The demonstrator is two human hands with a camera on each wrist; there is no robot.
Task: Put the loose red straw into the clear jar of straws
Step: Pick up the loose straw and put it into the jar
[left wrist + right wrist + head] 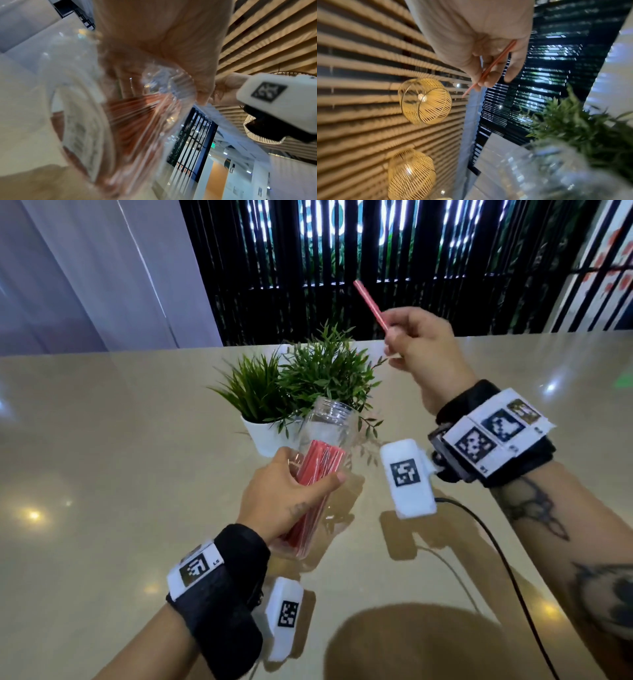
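My left hand (291,491) grips a clear jar (329,426) round its middle and holds it tilted above the table, its open mouth pointing up and away. Inside lie several red straws (318,463), blurred in the left wrist view as red straws (137,119) within the jar (168,86). My right hand (414,337) is raised up and to the right of the jar's mouth, pinching a loose red straw (371,304) between thumb and fingers. The straw (489,67) slants up and left. The jar's mouth (544,169) shows blurred at the lower right of the right wrist view.
Two green plants (301,378) in a white pot (263,436) stand just behind the jar. The glossy beige table (102,440) stretches left and right. A black cable (496,553) runs from my right wrist across the table's near right. Dark slatted blinds (376,251) stand beyond the table's far edge.
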